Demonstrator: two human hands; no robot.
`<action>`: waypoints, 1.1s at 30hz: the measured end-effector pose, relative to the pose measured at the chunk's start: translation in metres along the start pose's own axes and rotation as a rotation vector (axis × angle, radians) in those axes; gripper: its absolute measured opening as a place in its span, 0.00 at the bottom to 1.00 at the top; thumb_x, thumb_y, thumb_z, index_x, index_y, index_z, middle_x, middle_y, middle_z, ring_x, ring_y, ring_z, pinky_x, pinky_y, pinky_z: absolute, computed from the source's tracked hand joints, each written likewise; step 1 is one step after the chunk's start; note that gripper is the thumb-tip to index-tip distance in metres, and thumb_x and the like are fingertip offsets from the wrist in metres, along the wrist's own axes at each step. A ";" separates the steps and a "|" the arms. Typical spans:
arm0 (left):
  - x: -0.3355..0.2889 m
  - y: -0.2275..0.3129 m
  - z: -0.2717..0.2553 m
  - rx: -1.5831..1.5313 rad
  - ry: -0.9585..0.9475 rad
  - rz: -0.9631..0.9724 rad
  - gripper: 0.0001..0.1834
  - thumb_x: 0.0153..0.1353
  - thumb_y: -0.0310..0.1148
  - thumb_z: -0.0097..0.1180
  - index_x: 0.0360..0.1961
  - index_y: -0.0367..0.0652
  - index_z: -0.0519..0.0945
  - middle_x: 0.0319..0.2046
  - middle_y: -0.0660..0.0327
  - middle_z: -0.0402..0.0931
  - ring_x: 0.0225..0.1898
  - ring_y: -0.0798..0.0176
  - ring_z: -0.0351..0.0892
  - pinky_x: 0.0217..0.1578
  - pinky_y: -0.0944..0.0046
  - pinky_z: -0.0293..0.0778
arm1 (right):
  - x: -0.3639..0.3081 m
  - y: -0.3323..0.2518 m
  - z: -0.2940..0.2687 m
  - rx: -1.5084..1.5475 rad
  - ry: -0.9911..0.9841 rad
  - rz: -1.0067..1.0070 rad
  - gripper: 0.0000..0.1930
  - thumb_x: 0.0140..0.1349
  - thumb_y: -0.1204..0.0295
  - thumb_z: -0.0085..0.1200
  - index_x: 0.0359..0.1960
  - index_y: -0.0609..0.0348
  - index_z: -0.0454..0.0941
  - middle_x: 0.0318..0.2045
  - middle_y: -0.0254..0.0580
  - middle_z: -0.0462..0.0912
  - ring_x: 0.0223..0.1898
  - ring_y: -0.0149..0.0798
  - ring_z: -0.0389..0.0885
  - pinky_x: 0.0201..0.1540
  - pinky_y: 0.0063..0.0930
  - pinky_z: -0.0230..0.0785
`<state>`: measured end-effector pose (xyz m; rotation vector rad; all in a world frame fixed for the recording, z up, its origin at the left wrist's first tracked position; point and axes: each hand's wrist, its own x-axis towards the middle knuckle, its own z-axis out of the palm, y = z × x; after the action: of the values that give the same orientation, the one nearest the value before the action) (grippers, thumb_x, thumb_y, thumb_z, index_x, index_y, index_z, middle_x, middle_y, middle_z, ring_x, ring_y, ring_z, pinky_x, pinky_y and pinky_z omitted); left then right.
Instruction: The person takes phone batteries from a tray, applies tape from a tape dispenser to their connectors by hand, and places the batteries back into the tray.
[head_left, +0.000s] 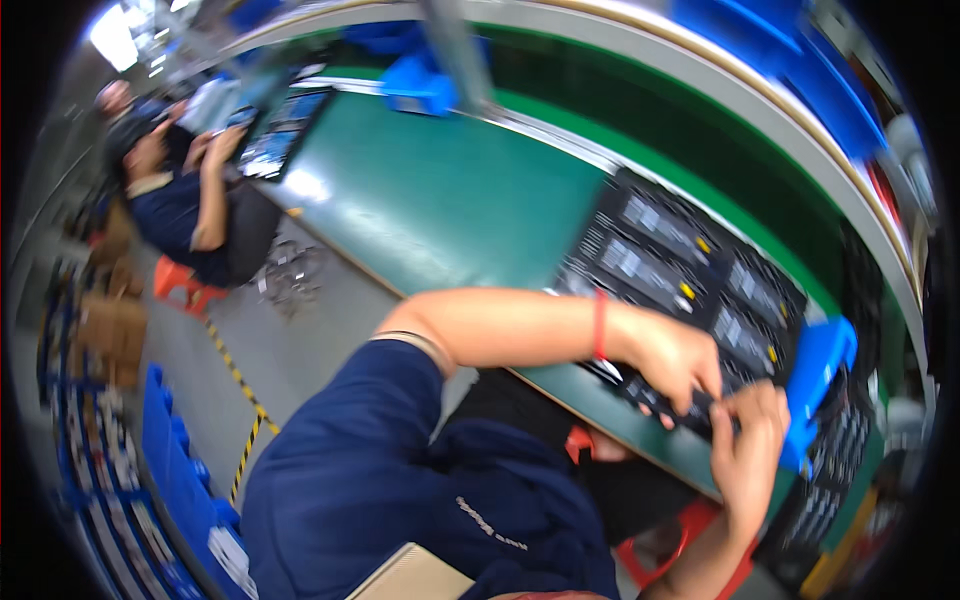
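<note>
My left hand (675,365), with a red band at the wrist, is closed around a long black part (690,414) near the front edge of the green table. My right hand (750,430) meets it from the right, thumb and fingers pinched at the part's right end. The fingers hide much of the part, and blur keeps its exact kind from showing. Just beyond my hands lies a black tray (712,272) with several dark units in its slots, each bearing silvery patches and a small yellow spot.
To the right of my hands stands a blue bin (818,375), with more black trays (825,480) beside it. The green table (450,200) stretches left to another blue bin (418,88). A seated co-worker (185,205) handles something there. A shelf rail (690,50) runs overhead.
</note>
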<state>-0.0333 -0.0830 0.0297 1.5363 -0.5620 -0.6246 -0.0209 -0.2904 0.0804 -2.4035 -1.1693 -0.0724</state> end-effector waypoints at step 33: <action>-0.019 0.019 -0.007 -0.298 0.146 -0.152 0.17 0.62 0.19 0.56 0.52 0.30 0.78 0.38 0.58 0.83 0.37 0.72 0.80 0.39 0.73 0.76 | -0.018 -0.008 0.021 0.073 0.549 0.177 0.06 0.51 0.77 0.66 0.27 0.56 0.80 0.28 0.38 0.80 0.35 0.42 0.76 0.42 0.34 0.63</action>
<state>-0.0426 -0.0661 0.0500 1.3364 -0.2297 -0.6735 -0.0417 -0.2906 0.0608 -2.2038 -0.6909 -0.5808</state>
